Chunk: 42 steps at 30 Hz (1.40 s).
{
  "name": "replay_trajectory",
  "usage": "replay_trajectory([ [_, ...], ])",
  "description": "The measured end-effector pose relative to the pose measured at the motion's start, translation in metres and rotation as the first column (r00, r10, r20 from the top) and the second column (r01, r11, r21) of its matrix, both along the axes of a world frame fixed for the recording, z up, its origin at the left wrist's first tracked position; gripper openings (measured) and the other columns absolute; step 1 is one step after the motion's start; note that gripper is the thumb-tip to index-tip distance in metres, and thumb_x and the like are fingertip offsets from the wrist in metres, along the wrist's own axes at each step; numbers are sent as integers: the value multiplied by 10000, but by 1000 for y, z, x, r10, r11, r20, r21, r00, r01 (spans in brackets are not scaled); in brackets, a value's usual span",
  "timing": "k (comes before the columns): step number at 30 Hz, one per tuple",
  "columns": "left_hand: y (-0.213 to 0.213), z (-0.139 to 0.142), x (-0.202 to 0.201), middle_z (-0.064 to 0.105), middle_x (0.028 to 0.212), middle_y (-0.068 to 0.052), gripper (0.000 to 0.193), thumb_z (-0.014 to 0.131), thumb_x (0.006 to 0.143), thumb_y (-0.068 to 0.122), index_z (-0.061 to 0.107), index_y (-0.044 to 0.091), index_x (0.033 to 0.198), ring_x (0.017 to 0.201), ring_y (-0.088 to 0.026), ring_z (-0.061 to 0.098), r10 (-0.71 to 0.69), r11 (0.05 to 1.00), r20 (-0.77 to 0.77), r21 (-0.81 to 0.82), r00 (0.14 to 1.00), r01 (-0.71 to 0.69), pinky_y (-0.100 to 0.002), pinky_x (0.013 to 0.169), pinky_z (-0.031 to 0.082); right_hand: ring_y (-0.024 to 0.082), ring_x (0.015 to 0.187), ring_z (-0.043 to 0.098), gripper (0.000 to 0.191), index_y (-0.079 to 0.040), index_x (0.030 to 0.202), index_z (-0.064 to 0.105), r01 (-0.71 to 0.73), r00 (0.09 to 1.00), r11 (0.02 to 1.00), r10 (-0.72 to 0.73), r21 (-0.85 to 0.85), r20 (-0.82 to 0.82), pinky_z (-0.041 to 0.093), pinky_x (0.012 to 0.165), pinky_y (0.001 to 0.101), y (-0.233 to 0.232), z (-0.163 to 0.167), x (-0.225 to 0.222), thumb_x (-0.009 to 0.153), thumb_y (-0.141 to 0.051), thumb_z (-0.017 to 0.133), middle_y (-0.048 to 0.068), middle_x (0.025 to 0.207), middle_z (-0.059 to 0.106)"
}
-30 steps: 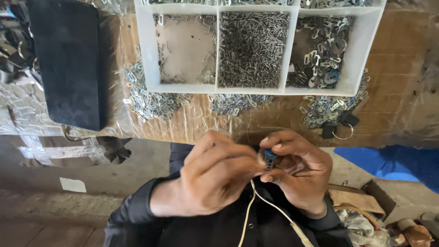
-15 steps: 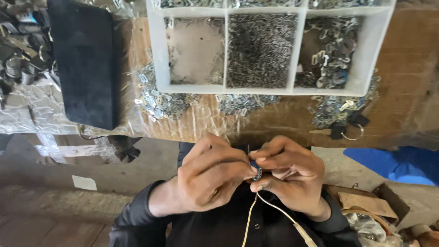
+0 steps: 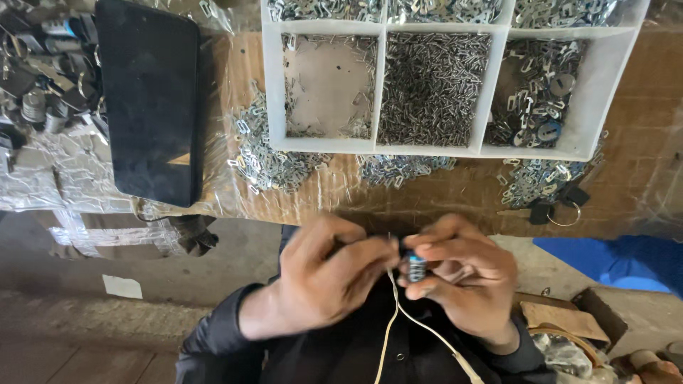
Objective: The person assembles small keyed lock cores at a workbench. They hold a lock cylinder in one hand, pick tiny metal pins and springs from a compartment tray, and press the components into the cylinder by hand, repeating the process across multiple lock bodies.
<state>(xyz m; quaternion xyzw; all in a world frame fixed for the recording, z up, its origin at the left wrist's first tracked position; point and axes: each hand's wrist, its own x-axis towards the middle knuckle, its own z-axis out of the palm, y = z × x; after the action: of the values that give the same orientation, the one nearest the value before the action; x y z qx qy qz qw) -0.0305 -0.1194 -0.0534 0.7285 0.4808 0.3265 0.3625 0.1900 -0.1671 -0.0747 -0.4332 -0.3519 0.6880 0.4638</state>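
Hands (image 3: 398,274) lower in view than before, together, pinching small cylinder (image 3: 416,268); compartment tray (image 3: 380,92) on plastic-covered bench (image 3: 640,171).

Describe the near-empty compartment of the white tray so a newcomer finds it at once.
Start at the white divided tray on the cardboard-covered bench. In its front row of three, take the left compartment, nearest the black slab. Its bare floor shows, while its neighbours are full of small metal parts.

The divided tray (image 3: 273,85) is matt white plastic, filled with shiny metal clips (image 3: 432,85). The phone (image 3: 149,99) is glossy black. The worktop (image 3: 640,163) looks like rough brown board, perhaps film-wrapped.
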Motion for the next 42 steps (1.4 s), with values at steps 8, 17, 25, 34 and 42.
replay_trajectory([
  [8, 7, 9, -6, 642, 1098, -63, 424, 798, 937, 76, 658, 53, 1337, 980, -230, 616, 16, 994, -154, 108, 988, 1, -330, 852, 528, 212, 973, 740, 402, -1, 1207, 714, 114, 993, 993, -115, 24, 9, 702, 844, 364, -9, 7, 17, 835, 115, 812, 179, 1195, 655],
  [17, 12, 3, 1, 669, 1083, -68, 353, 821, 788, 95, 768, 95, 1137, 973, -260, 651, -132, 943, -288, 259, 949, 209, -341, 834, 553, 212, 982, 746, 351, 12, 1166, 705, 52, 999, 996, -52, 71, 3, 702, 795, 355, -5, 12, 18, 856, 127, 823, 178, 1192, 658],
  [25, -7, 2, -2, 713, 1010, -36, 264, 860, 794, 9, 739, 105, 1008, 963, -209, 686, 29, 995, -51, -93, 998, -34, -317, 809, 583, 216, 1020, 736, 363, 46, 1224, 656, 115, 979, 992, -121, -48, -164, 687, 845, 367, -5, 8, 13, 889, 82, 792, 196, 1248, 631],
  [34, 25, 20, 34, 716, 1027, -99, 340, 826, 739, -39, 709, -16, 1057, 940, -258, 700, -297, 916, -2, 283, 955, 285, -418, 804, 569, 153, 962, 737, 358, 62, 1197, 697, 110, 971, 992, -120, 57, 209, 651, 785, 238, -12, 14, 24, 863, 26, 822, 182, 1264, 641],
  [42, 6, 14, 11, 714, 1061, -38, 279, 859, 900, 24, 701, 76, 1125, 952, -209, 691, -92, 985, 138, 158, 986, 70, -346, 859, 569, 153, 922, 699, 376, 75, 1163, 690, 47, 991, 999, -50, 28, 120, 619, 756, 216, 0, 7, 3, 816, 55, 832, 204, 1238, 640],
])
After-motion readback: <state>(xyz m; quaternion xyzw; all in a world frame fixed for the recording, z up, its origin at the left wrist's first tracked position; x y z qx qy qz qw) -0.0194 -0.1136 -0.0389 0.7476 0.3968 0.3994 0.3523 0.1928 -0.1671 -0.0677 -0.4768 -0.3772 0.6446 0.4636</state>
